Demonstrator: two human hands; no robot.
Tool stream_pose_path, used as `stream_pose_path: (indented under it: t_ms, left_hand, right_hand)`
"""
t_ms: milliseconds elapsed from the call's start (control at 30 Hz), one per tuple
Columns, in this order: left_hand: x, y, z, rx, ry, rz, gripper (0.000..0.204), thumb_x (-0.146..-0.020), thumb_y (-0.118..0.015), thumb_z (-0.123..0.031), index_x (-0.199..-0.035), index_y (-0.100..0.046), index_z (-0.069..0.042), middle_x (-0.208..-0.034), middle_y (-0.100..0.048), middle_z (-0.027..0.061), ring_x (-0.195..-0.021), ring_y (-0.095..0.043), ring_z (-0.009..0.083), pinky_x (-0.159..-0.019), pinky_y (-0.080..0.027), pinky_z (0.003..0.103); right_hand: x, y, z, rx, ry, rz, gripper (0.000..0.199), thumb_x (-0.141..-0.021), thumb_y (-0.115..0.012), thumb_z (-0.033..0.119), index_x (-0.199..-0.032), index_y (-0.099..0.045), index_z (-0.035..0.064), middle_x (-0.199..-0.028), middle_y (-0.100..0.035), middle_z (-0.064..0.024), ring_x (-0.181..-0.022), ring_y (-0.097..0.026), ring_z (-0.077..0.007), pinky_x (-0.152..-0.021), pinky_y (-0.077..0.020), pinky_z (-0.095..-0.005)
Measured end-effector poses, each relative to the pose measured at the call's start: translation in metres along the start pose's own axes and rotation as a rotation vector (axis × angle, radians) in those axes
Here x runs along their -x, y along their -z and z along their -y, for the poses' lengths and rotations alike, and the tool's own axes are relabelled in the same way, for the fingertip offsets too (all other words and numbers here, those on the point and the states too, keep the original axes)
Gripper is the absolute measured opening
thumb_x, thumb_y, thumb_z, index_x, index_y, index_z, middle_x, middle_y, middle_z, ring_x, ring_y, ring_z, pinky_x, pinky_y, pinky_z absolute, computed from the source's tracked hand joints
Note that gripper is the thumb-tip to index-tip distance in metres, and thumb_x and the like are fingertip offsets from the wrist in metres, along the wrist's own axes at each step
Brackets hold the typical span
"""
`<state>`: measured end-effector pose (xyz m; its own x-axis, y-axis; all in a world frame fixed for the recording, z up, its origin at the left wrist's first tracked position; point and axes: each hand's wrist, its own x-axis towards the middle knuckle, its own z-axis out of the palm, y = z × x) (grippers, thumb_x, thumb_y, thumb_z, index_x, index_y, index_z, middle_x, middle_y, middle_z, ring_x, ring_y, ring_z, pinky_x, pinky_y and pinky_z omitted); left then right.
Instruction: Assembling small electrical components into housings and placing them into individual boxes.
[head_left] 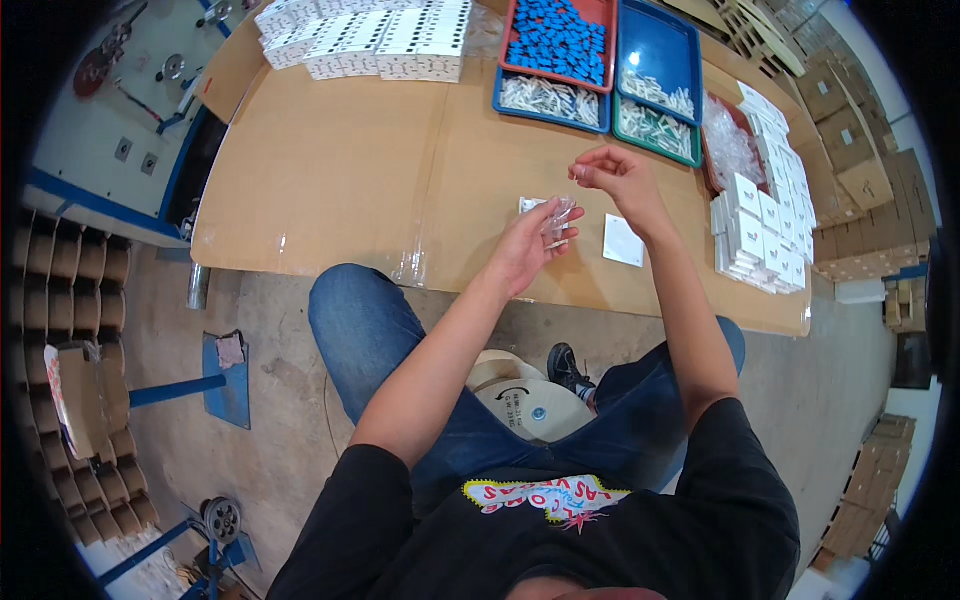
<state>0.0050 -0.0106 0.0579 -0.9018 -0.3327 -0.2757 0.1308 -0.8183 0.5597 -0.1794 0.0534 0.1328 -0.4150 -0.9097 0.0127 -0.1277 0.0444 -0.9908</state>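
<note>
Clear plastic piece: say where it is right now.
In the head view, the clear plastic piece is in the left hand, left of the flat white square.

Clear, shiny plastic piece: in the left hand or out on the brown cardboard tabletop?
In the left hand: the clear, shiny plastic piece shows against its curled fingers.

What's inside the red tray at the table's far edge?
Many small blue pieces fill the red tray; they cover most of its floor, so anything beneath them cannot be seen.
</note>
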Motion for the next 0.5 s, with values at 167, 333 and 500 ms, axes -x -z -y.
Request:
stream_pose_path:
  t_ms: [167, 333, 500]
  left_hand:
    - [0.008, -0.013, 0.001, -0.090, 0.047, 0.071, 0.039, -0.103, -0.055, -0.040, -0.129, -0.059, -0.011, -0.122, -0.067, 0.0042, -0.104, -0.063, 0.0143, -0.087, -0.049, 0.031]
    - [0.011, -0.018, 0.009, -0.116, 0.074, 0.092, 0.038, -0.102, -0.058, -0.039, -0.129, -0.059, -0.012, -0.120, -0.068, 0.0038, -0.102, -0.064, 0.0150, -0.086, -0.050, 0.031]
    - [0.011, -0.016, 0.013, -0.144, 0.070, 0.085, 0.039, -0.102, -0.059, -0.040, -0.129, -0.058, -0.013, -0.117, -0.069, 0.0032, -0.099, -0.065, 0.0153, -0.086, -0.050, 0.032]
  right_hand:
    - [0.044, 0.005, 0.000, 0.112, 0.045, -0.014, 0.011, -0.089, -0.073, 0.006, -0.098, -0.072, -0.0008, -0.091, -0.072, -0.0036, -0.083, -0.066, -0.0091, -0.073, -0.0520, -0.0244]
    - [0.069, 0.013, -0.006, 0.080, -0.005, 0.079, 0.014, -0.092, -0.069, 0.006, -0.102, -0.072, -0.0039, -0.098, -0.073, -0.0069, -0.083, -0.068, -0.0122, -0.077, -0.0544, -0.0269]
    - [0.079, 0.008, -0.012, 0.113, 0.080, 0.107, 0.019, -0.096, -0.066, 0.009, -0.107, -0.071, -0.0051, -0.110, -0.071, -0.0099, -0.091, -0.069, -0.0160, -0.081, -0.0552, -0.0300]
